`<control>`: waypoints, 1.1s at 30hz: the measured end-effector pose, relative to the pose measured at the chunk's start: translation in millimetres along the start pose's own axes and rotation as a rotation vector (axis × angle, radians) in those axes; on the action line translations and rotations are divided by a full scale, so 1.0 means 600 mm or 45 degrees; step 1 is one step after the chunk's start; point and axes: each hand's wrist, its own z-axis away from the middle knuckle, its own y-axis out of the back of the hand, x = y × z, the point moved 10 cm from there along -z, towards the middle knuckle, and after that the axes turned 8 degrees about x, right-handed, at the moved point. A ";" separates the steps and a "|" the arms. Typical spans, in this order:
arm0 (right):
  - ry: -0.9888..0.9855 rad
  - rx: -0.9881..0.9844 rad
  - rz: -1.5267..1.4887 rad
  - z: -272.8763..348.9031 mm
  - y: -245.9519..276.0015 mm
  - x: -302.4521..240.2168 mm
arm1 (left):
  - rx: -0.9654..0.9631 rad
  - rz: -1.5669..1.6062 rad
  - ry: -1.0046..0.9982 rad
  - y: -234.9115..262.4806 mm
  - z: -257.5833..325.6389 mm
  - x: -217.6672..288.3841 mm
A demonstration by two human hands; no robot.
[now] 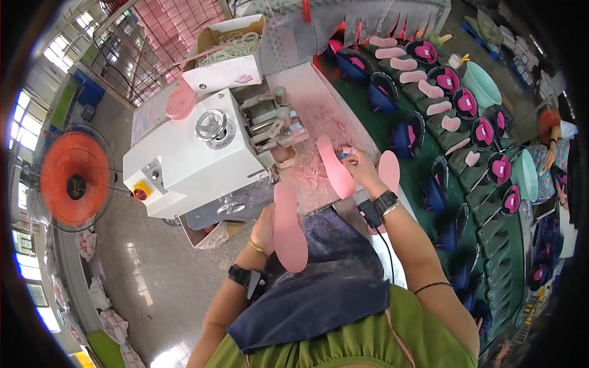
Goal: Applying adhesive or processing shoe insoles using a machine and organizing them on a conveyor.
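Observation:
In my left hand is a pink shoe insole, gripped along its left side and raised above my dark apron. My right hand is closed over the worktable, its fingertips around a small blue thing whose kind I cannot make out. Right beside those fingers is a second pink insole; whether they touch it is unclear. Another insole lies behind my right wrist. Pink trimmings are strewn on the table near the white machine.
The machine carries a handwheel and a red-yellow knob. Behind it stands an open carton. Dark shoe uppers and insoles line a green conveyor at right, with a person beyond it. An orange fan stands left.

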 end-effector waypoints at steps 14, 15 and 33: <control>0.065 0.247 -0.489 0.099 -0.010 -0.132 | 0.108 -0.102 0.097 -0.008 -0.035 -0.057; 0.104 0.253 -0.661 0.111 -0.010 -0.156 | 0.227 -0.168 0.043 -0.006 -0.043 -0.054; -0.142 0.106 -1.017 0.140 -0.045 -0.146 | 0.180 -0.439 -0.369 -0.034 0.019 0.002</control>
